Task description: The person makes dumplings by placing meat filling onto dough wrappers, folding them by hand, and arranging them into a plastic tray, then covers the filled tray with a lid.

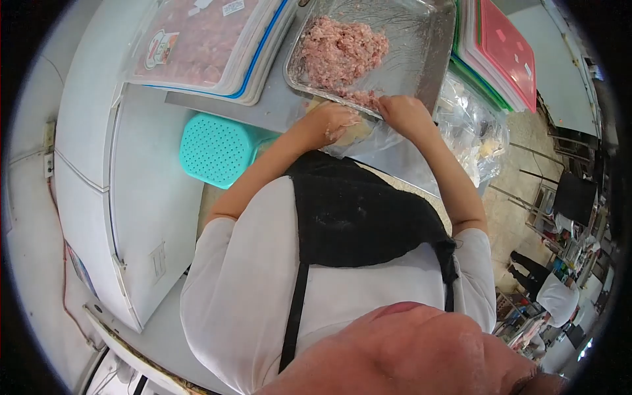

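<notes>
Minced pink meat [342, 52] lies in a metal tray [428, 59] at the top centre. My right hand [405, 115] is at the tray's near edge, its fingers closed at a small strip of the meat; what they grip is hidden. To its left, my left hand [329, 125] is curled just below the tray's near corner, with pale bits stuck on its fingers. A pale yellowish piece [355, 135] shows beside and under it, on clear plastic; whether the fingers grip it is unclear.
Lidded containers [191, 46] are stacked at the upper left, above a turquoise perforated stool or basket [217, 150]. Coloured lids [503, 52] and a clear plastic bag [471, 131] are right of the tray. A co-worker [556, 299] is far off at the right.
</notes>
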`<state>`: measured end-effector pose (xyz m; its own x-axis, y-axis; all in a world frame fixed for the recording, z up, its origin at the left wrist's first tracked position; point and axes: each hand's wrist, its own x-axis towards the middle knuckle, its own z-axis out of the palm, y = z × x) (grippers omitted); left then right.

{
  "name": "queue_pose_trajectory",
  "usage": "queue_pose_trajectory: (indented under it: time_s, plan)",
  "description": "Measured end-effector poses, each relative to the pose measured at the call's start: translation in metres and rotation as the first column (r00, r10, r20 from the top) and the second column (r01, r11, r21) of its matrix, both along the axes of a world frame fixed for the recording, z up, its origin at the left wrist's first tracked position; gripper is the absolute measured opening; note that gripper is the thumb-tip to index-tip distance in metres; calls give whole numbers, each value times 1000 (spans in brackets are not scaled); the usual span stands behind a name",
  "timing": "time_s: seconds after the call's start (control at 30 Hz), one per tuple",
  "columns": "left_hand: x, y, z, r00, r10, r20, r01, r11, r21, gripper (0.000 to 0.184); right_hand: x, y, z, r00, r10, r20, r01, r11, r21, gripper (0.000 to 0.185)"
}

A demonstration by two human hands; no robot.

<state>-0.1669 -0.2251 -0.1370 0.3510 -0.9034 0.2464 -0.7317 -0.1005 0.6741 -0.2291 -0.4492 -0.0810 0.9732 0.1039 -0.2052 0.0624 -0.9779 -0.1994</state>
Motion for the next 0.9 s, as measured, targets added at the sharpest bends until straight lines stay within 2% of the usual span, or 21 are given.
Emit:
queue_pose_trajectory:
  time_s: [0.03, 0.13, 0.17, 0.23, 0.33, 0.37, 0.47, 0.5, 0.53, 0.6, 0.63, 0.67, 0.73, 0.77, 0.8, 0.83, 0.9]
  plan:
    - [0, -1, -2, 1000, 1, -31, -1, 1000, 13, 31, -6, -3, -5, 998, -9, 56, 5, 997, 77, 30]
    - [2, -3, 3, 996, 6, -94, -5, 1000, 16, 32, -6, -18, 1, 993, -57, -100, 96, 889, 449, 32]
    - [6, -2, 7, 989, -15, -146, 22, 999, 47, 32, -6, -22, 6, 979, -99, -180, 176, 856, 487, 32]
    - [14, 0, 15, 965, -52, -258, 83, 991, 108, 32, -4, -23, 30, 922, -164, -350, 342, 770, 539, 33]
    - [24, -1, 20, 961, -106, -256, 149, 977, 155, 33, 6, -29, 33, 947, -229, -225, 297, 889, 348, 35]
    - [25, -1, 18, 964, -107, -243, 141, 982, 127, 32, 8, -34, 8, 983, -139, -121, 153, 982, 112, 35]
    - [25, -2, 11, 968, -108, -226, 128, 989, 76, 29, -6, 2, 12, 990, -106, -90, 118, 982, 145, 35]
    - [24, -3, 11, 966, -105, -235, 127, 988, 83, 28, -5, -1, 15, 995, -71, -70, 88, 950, 299, 34]
    - [24, -4, 11, 964, -101, -244, 126, 988, 90, 28, -6, -3, 19, 977, -146, -152, 196, 896, 398, 35]
    - [32, -5, 14, 891, -167, -421, 152, 986, -70, 28, -6, -4, 34, 909, -256, -330, 406, 729, 552, 36]
    - [36, -5, 17, 840, -207, -501, 152, 977, -149, 28, -5, -2, 42, 905, -325, -275, 426, 676, 601, 35]
    - [39, -8, 20, 734, -145, -663, 23, 982, -189, 29, -3, 1, 49, 892, -395, -222, 437, 621, 651, 35]
    - [45, -21, 37, 419, -69, -906, -241, 953, -184, 33, 3, 6, 58, 862, -487, -141, 422, 535, 732, 34]
    - [50, -29, 48, 209, -218, -953, -321, 906, -278, 36, 7, 8, 60, 853, -510, -112, 403, 505, 763, 34]
    - [57, -39, 64, 1, -375, -927, -416, 843, -341, 40, 11, 11, 60, 841, -535, -83, 381, 476, 793, 34]
    - [64, -45, 71, -188, -525, -830, -518, 771, -370, 43, 16, 16, 53, 829, -560, 5, 360, 539, 762, 33]
    - [85, -54, 65, -362, -789, -497, -459, 615, -642, 51, 20, 26, 32, 791, -584, 184, 328, 657, 679, 31]
